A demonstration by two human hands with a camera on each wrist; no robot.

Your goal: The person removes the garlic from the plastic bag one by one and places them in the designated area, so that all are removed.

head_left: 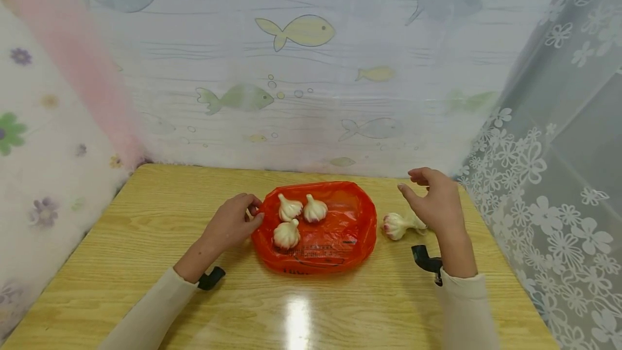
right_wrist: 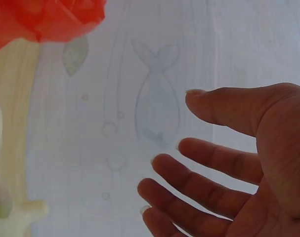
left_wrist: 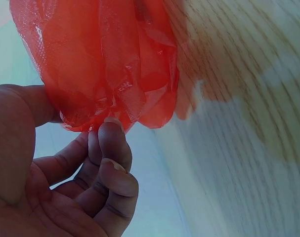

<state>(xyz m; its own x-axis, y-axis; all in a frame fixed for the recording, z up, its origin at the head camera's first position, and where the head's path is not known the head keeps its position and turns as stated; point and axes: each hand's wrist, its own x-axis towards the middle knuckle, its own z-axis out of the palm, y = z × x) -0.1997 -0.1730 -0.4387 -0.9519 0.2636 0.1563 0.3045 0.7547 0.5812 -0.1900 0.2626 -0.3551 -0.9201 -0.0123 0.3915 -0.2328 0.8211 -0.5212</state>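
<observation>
Left hand [head_left: 228,226] grip pinches the left edge of the crumpled red plastic bag [head_left: 340,231], which lies on the wooden worktop [head_left: 146,263] carrying three white garlic bulbs [head_left: 286,234]. Right hand [head_left: 434,204] grip apart, fingers relaxed, just above a fourth garlic bulb [head_left: 396,226] beside the bag

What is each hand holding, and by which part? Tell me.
The left hand pinches the red plastic bag at its left edge, fingertips on the bunched film. The right hand holds nothing, fingers spread above the loose garlic bulb.

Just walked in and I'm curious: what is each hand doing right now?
Left hand: pinches the edge of the red plastic bag.
Right hand: open, holding nothing, above the garlic bulb on the table.
</observation>
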